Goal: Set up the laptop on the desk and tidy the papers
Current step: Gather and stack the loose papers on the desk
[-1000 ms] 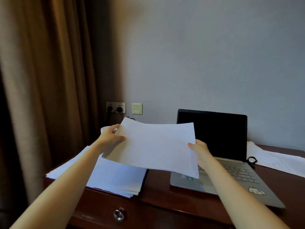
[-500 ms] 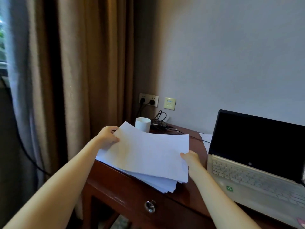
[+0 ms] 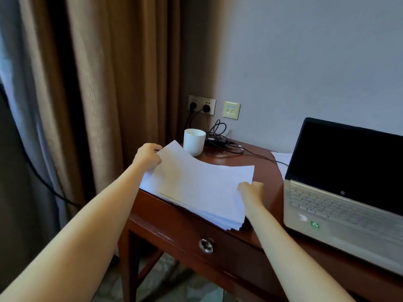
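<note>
A white sheet of paper (image 3: 200, 182) lies low over a stack of white papers (image 3: 220, 219) at the left end of the wooden desk (image 3: 218, 240). My left hand (image 3: 148, 156) grips the sheet's far left corner, and my right hand (image 3: 250, 189) pinches its right edge. The silver laptop (image 3: 340, 203) stands open with a dark screen on the desk to the right of the stack. Another loose paper (image 3: 282, 160) shows behind the laptop's left side.
A white cup (image 3: 194, 141) stands just behind the papers, with coiled black cables (image 3: 220, 138) beside it running to wall sockets (image 3: 201, 104). Brown curtains (image 3: 109, 94) hang left of the desk. A drawer with a round metal pull (image 3: 206, 245) sits below the stack.
Both hands have carried the sheet left and down, from in front of the laptop to right above the stack. The view has swung left, so the laptop now sits at the right edge.
</note>
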A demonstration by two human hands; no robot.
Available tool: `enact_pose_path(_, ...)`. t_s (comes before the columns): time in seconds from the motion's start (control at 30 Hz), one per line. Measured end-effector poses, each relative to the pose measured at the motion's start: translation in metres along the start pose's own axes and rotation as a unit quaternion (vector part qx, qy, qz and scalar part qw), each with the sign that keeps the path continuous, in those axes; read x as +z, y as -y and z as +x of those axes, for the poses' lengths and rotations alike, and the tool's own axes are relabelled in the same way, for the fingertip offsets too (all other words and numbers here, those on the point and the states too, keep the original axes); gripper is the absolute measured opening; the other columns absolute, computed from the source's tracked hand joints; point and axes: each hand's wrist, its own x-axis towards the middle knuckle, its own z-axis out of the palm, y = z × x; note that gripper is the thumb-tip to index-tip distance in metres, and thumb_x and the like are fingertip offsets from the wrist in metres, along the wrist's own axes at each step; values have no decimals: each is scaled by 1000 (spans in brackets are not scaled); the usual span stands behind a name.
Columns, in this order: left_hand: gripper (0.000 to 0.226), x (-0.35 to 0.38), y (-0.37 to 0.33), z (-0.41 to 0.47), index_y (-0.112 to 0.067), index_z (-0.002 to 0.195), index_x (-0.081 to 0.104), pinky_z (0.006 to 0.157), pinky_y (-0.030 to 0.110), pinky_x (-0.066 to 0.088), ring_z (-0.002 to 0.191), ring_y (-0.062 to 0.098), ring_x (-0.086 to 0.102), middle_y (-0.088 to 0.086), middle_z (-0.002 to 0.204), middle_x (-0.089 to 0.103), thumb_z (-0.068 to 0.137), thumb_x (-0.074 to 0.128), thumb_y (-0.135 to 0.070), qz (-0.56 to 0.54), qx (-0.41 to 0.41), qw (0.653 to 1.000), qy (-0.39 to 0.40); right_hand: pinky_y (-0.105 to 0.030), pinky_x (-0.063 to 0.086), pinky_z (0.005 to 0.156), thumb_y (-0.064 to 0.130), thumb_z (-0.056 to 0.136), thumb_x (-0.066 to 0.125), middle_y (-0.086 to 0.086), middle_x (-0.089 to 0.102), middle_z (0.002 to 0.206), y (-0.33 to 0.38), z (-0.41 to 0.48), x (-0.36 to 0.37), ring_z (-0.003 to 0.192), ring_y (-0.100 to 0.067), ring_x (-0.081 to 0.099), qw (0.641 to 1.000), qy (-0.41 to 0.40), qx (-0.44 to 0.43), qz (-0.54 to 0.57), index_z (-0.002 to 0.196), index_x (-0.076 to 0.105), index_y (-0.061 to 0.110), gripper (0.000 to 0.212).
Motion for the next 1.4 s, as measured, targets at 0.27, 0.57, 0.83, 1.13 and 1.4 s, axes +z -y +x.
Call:
enact_pose_path(0.27, 46, 15, 14, 3, -11, 133, 52, 93, 37, 45, 118, 33, 53, 14, 130, 56, 88, 57, -4, 81, 0, 997, 1, -37, 44, 85, -3, 79, 54, -12, 34, 120, -9, -8, -1, 107, -32, 44, 986, -40, -80, -142, 113, 40, 2, 37)
enact_pose_path(0.57, 44, 27, 19, 3, -22, 141, 40, 109, 45, 27, 128, 34, 40, 13, 135, 49, 98, 41, -12, 214, 4, 976, 28, -39, 36, 99, 17, 88, 51, -14, 34, 134, -12, -6, -9, 129, -32, 30, 962, 6, -82, -262, 126, 43, 9, 40)
enact_pose_path(0.83, 41, 41, -30, -5, -18, 138, 44, 107, 43, 37, 129, 30, 42, 10, 141, 45, 97, 45, -25, 174, 67, 980, 68, -34, 38, 95, 22, 91, 49, -14, 42, 131, 7, 7, -41, 123, -32, 41, 933, 50, -124, -333, 125, 47, 10, 36)
enact_pose_path(1.13, 41, 70, -118, -30, -19, 135, 48, 102, 35, 41, 121, 28, 50, 9, 136, 52, 94, 43, -23, 164, 162, 967, 108, -34, 32, 103, 32, 93, 49, -6, 38, 141, 39, 18, -104, 131, -27, 32, 886, 44, -172, -428, 133, 46, 15, 44)
enact_pose_path(1.4, 43, 120, -184, -64, -15, 133, 49, 103, 42, 40, 124, 29, 47, 9, 138, 51, 96, 42, -36, 193, 279, 925, 171, -42, 29, 110, 39, 94, 48, -2, 29, 151, 56, 22, -169, 138, -28, 26, 851, 44, -162, -498, 143, 33, 18, 56)
